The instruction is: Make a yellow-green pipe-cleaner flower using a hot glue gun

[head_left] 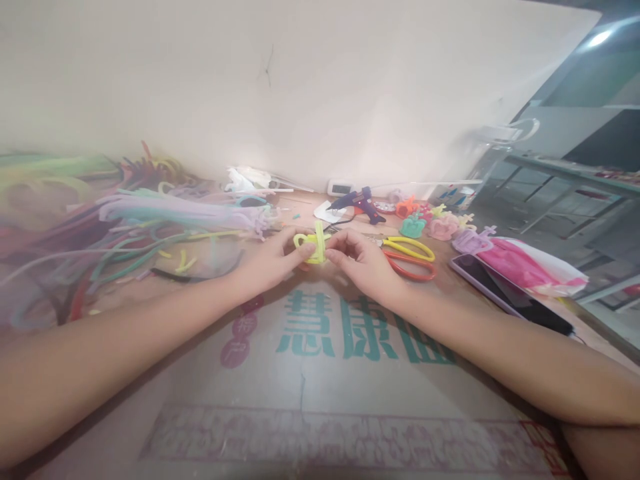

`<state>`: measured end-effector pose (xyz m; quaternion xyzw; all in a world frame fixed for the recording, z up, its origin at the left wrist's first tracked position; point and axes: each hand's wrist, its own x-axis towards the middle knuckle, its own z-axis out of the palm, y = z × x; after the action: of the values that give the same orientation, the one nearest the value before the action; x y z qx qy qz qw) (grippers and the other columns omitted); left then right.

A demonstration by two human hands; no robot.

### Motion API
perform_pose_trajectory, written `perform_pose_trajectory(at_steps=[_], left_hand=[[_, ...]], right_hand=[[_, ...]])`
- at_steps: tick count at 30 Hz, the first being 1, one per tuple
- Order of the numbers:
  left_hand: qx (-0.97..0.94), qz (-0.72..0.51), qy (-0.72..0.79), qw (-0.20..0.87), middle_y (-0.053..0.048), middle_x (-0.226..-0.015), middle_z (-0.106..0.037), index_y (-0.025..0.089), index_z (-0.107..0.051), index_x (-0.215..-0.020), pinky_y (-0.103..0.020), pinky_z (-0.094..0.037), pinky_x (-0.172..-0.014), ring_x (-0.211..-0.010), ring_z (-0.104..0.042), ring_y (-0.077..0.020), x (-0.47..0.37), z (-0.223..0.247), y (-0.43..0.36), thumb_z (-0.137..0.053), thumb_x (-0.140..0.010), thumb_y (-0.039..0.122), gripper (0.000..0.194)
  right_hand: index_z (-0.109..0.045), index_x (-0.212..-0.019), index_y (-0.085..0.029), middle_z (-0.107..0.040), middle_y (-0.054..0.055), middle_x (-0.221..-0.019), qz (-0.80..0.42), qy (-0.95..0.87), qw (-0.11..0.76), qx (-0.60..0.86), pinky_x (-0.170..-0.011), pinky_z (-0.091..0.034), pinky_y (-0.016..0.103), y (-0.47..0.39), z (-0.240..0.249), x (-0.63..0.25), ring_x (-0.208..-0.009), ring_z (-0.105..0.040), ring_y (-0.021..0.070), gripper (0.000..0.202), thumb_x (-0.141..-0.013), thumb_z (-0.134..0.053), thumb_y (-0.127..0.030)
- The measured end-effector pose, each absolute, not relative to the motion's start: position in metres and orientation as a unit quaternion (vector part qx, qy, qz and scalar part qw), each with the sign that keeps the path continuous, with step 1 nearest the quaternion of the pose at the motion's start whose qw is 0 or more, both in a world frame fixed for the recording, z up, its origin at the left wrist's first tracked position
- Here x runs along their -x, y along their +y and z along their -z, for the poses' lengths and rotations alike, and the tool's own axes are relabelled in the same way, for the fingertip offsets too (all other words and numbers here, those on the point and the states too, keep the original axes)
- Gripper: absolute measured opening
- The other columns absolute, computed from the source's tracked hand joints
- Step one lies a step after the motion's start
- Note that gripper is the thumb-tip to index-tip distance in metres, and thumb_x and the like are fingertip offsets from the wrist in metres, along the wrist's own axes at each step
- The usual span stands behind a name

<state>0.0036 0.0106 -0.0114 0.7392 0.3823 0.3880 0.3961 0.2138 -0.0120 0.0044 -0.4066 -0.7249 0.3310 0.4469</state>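
Over the middle of the table, a small looped shape of yellow-green pipe cleaner [319, 241] is held between both hands. My left hand [286, 255] pinches its left side between thumb and fingers. From the right, my right hand [357, 257] closes on its right edge with thumb and forefinger. Several strands stand upright at its centre, and a round loop sticks out to the left. My fingers hide part of it. Just right of my right hand lie pliers or scissors with yellow and red handles [410, 257].
Bundles of coloured pipe cleaners [190, 213] cover the left side. A dark glue gun [357, 202] stands behind my hands. Finished-looking fuzzy shapes [443, 225] sit at the back right, near a phone [510, 293] and a pink-and-white packet [530, 267]. A wall [320, 93] rises behind.
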Motion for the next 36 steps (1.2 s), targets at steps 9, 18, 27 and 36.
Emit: perform_pose_trajectory(at_steps=[9,18,27,36], left_hand=[[-0.744,-0.369,0.37,0.416,-0.006,-0.116,-0.068,0.023,-0.061,-0.124,-0.036,-0.058,-0.084,-0.089,-0.072,-0.0205,-0.0044,0.009,0.0098,-0.058,-0.094,0.06,0.048],[-0.73,-0.377,0.371,0.433,-0.006,-0.113,-0.067,0.022,-0.062,-0.119,-0.035,-0.058,-0.082,-0.087,-0.072,-0.0205,-0.0054,0.0075,0.0091,-0.06,-0.093,0.058,0.044],[-0.73,-0.372,0.375,0.434,-0.006,-0.114,-0.067,0.022,-0.062,-0.121,-0.034,-0.059,-0.079,-0.087,-0.073,-0.021,-0.0061,0.007,0.0084,-0.06,-0.093,0.061,0.048],[-0.744,-0.368,0.371,0.417,-0.006,-0.114,-0.067,0.022,-0.062,-0.119,-0.034,-0.059,-0.082,-0.094,-0.071,-0.0219,-0.0042,0.0083,0.01,-0.058,-0.094,0.061,0.047]], right_hand=[[-0.062,-0.093,-0.022,-0.063,-0.001,-0.081,-0.305,-0.739,0.44,0.409,-0.072,-0.049,0.03,-0.0154,-0.0061,-0.2131,-0.076,-0.059,0.0145,0.009,-0.086,-0.066,-0.026],[-0.065,-0.091,-0.022,-0.065,-0.001,-0.081,-0.291,-0.739,0.446,0.412,-0.071,-0.049,0.03,-0.0129,-0.0041,-0.2128,-0.075,-0.059,0.0148,0.006,-0.086,-0.065,-0.026],[-0.068,-0.102,-0.023,-0.066,0.002,-0.09,-0.234,-0.773,0.438,0.394,-0.074,-0.049,0.032,-0.02,-0.0084,-0.212,-0.082,-0.06,0.0173,0.013,-0.09,-0.063,-0.022],[-0.065,-0.102,-0.023,-0.06,0.0,-0.082,-0.236,-0.777,0.423,0.402,-0.073,-0.048,0.031,-0.0191,-0.0072,-0.2112,-0.076,-0.056,0.0161,0.014,-0.089,-0.063,-0.021]])
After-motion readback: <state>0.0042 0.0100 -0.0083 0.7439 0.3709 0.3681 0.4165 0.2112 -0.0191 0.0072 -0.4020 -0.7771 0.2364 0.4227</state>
